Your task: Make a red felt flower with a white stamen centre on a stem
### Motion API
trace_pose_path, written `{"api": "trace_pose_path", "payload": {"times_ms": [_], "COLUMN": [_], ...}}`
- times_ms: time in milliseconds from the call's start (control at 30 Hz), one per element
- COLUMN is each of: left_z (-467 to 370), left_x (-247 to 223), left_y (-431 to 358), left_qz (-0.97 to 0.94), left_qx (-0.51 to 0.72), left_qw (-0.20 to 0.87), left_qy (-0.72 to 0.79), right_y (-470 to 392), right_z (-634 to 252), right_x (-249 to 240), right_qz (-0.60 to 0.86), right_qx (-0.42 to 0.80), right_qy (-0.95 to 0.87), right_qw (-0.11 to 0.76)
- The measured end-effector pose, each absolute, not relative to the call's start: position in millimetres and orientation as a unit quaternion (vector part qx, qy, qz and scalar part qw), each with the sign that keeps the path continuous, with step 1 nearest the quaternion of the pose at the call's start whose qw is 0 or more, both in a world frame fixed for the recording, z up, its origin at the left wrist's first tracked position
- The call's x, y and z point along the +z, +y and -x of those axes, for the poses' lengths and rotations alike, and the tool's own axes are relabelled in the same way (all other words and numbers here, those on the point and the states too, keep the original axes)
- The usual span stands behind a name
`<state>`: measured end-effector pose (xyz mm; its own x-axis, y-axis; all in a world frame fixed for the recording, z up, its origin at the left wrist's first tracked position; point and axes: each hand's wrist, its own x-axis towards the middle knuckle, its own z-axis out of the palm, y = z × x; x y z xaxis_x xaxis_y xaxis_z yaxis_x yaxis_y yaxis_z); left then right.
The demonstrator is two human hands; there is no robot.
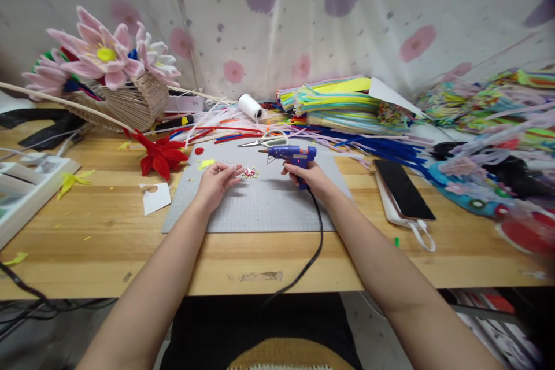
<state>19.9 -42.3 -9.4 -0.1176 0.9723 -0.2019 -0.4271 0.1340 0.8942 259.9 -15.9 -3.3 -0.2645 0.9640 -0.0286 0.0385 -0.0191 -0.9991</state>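
Now, from the head camera, the right hand (315, 180) is curled around the handle of a blue glue gun (293, 154), and its tip points across to the left. The left hand (215, 182) has its fingers nearly closed, close to a little spiky flower piece (250, 173) with a red and white middle. It is too small to tell if the fingers hold it or are just beside it. If the gun is hot, its tip could burn the left fingers, because they are near it. Too much glue could drip and stick the little spikes together, or land on the gray mat (247, 217). The black cord (319, 237) hangs down by the right arm, so a tug on it might make the gun wobble. The scissors (271, 139) lie just behind the tip, so the gun could bump them. The flower piece is between the two hands, much nearer to the left one, and lower than the gun's tip.
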Motion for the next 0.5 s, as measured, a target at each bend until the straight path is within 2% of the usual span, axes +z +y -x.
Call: {"api": "trace_pose_path", "payload": {"times_ms": [500], "left_z": [-16.7], "left_x": [-1.4], "left_y": [-39.1], "left_qz": [-0.186], "left_qx": [0.624], "left_qw": [0.6], "left_qy": [0.464], "right_y": [-14.5], "right_z": [-249.8], "right_x": [-13.3], "right_qz": [0.45], "right_qx": [0.554], "right_qy": [-0.568], "right_qw": [0.411]}}
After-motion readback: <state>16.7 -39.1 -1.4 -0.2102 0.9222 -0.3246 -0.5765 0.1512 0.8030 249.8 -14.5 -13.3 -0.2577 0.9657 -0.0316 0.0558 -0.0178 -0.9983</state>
